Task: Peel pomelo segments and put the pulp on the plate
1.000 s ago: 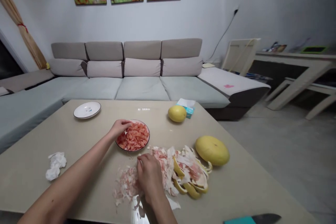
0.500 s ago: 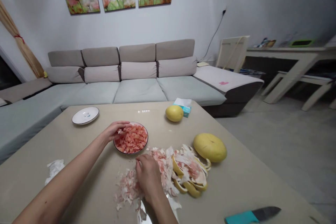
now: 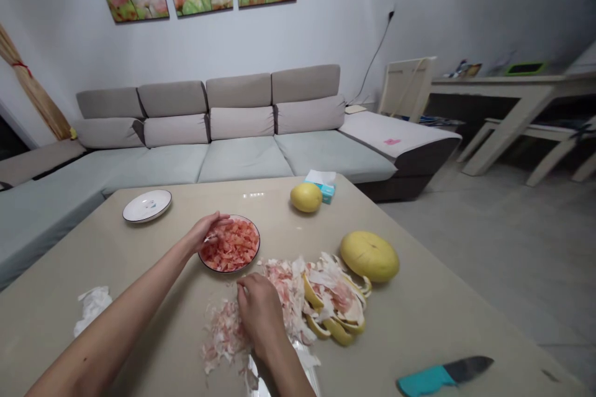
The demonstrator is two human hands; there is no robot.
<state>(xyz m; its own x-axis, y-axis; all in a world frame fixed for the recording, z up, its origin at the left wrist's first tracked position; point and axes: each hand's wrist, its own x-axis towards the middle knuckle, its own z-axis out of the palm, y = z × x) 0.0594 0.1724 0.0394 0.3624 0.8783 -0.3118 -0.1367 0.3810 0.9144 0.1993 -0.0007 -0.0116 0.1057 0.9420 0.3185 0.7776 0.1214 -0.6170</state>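
Observation:
My left hand is at the left rim of a dark-rimmed plate, its fingers stretched out and apart over the fruit. Small pieces of pink-red pomelo flesh fill that plate. Just in front of the plate, my right hand is closed, fingers curled down; whatever they hold, if anything, is hidden. Beside and under it lie pale pink membrane scraps. To its right is a heap of pomelo membrane with strips of yellow peel.
A large yellow pomelo and a smaller one stand on the right, near a tissue pack. A turquoise-handled knife lies front right. A white plate sits back left, and crumpled tissue lies by my left forearm.
The head view has shifted slightly. My left hand's fingers have moved a little at the plate rim; my right hand stays closed in nearly the same place.

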